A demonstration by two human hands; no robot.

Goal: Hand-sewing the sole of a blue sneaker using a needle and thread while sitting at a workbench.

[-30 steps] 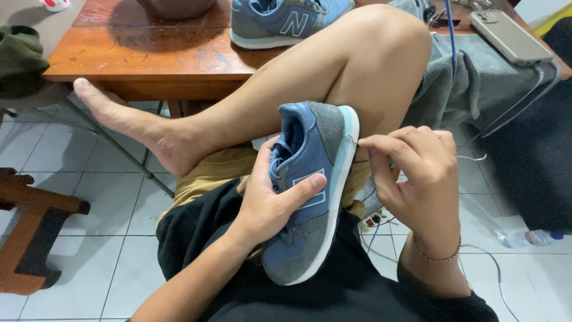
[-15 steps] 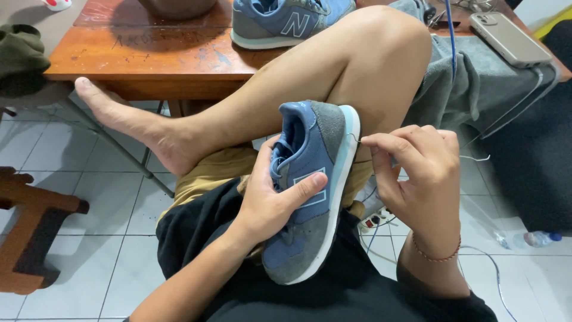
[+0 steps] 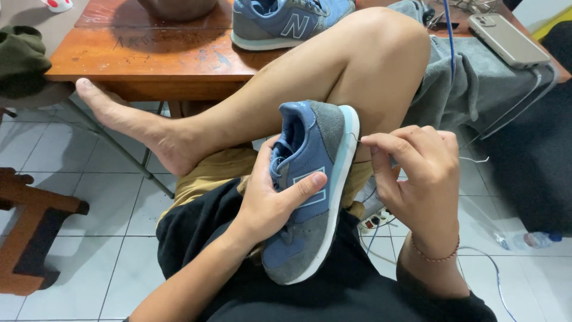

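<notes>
A: How are the hands set?

B: The left hand (image 3: 271,200) wraps the blue-and-grey sneaker (image 3: 310,191) from the side, thumb laid across its flank, fingers tucked into the laced opening. The shoe rests on the person's lap, heel up, toe toward the body. The right hand (image 3: 417,173) is closed in a pinch just beside the pale sole at the heel, holding a thin thread (image 3: 356,138).

A: Anything marked or packaged?

B: The shoe's side carries a pale outlined emblem. Its mate, the second sneaker (image 3: 286,21), stands at the far edge of the wooden table (image 3: 149,53). A phone (image 3: 506,39) lies at the table's far right corner on grey cloth (image 3: 476,83).

A: And the room?

B: White floor tiles (image 3: 107,238), a plastic bottle (image 3: 530,240) lying at the right.
</notes>
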